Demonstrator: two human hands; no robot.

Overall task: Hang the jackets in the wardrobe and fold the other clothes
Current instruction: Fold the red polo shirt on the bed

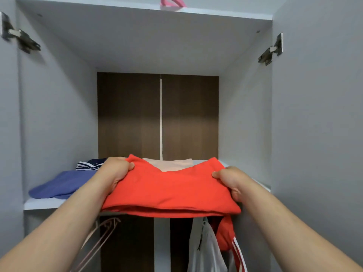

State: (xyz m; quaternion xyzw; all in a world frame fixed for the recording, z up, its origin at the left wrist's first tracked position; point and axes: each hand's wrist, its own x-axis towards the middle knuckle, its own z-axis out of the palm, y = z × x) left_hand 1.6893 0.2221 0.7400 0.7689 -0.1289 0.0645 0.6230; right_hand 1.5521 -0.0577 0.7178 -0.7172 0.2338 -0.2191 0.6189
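I hold a folded red garment point(169, 190) flat at the front edge of the wardrobe shelf point(43, 204). My left hand point(115, 172) grips its left side and my right hand point(230, 180) grips its right side. Behind it on the shelf lies a folded beige garment point(170, 163). A folded blue garment point(60, 185) lies on the shelf's left part, with a navy striped garment point(90, 163) behind it. Below the shelf hang a light grey jacket point(204, 246) and a red jacket with white stripes point(227, 238).
Empty hangers point(102, 234) hang below the shelf on the left. The wardrobe's two grey doors point(318, 134) stand open at either side, with metal hinges point(272, 50). A pink object point(172, 2) sits on the top shelf. The back panel is dark brown wood.
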